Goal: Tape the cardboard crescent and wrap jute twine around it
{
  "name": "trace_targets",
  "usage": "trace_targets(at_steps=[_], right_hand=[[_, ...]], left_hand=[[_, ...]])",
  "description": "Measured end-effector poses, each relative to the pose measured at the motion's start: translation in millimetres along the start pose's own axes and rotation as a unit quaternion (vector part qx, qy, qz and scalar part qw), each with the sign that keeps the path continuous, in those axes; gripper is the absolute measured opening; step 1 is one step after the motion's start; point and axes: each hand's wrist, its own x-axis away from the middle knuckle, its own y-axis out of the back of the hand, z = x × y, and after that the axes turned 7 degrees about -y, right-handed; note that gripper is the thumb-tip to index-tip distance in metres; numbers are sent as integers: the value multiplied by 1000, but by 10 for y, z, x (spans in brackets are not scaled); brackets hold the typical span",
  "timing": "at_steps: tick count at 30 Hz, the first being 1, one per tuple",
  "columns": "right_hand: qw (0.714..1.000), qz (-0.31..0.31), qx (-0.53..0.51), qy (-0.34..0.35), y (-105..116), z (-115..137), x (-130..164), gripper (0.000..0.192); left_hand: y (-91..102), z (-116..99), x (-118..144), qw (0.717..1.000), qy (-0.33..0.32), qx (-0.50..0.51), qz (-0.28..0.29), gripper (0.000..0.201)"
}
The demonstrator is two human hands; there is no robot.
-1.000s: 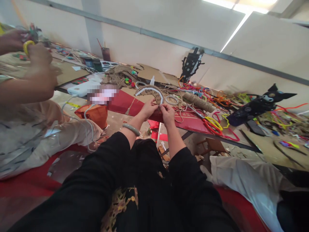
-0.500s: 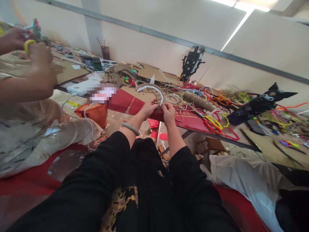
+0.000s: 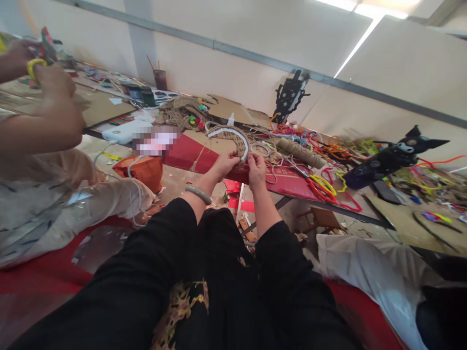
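Observation:
A curved cardboard band (image 3: 245, 141) with a white strip along it and a brown outer edge arches over the table in front of me. My left hand (image 3: 226, 164) pinches its lower right end between thumb and fingers. Just right of that end, my right hand (image 3: 257, 169) has its fingers pressed together; what they hold, if anything, is too small to make out. Printed brown cardboard shows inside the curve. A loose ring of pale cord (image 3: 261, 149) lies beyond my right hand.
Twine spool (image 3: 301, 153), red-handled scissors (image 3: 321, 190) and colourful pipe cleaners lie to the right. Two black decorated figures (image 3: 386, 160) stand farther back. A white power strip (image 3: 126, 130) and an orange bag (image 3: 140, 172) are left. Another person's hands (image 3: 54, 80) hold yellow-handled scissors.
My right hand has drawn slightly away from the band's end, which now shows more between my hands. The other person's hands at left have shifted a little left.

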Motion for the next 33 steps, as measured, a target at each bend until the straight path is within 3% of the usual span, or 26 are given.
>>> trace_targets(at_steps=[8, 20, 33], right_hand=[[1000, 8, -24, -10, -15, -47, -39, 42], [1000, -4, -27, -5, -2, -11, -25, 32], [1000, 1, -24, -7, -6, -21, -24, 35]], left_hand=[[7, -3, 25, 1000, 4, -10, 10, 20], [15, -26, 56, 999, 11, 10, 48, 38], [27, -18, 55, 998, 1, 3, 55, 31]])
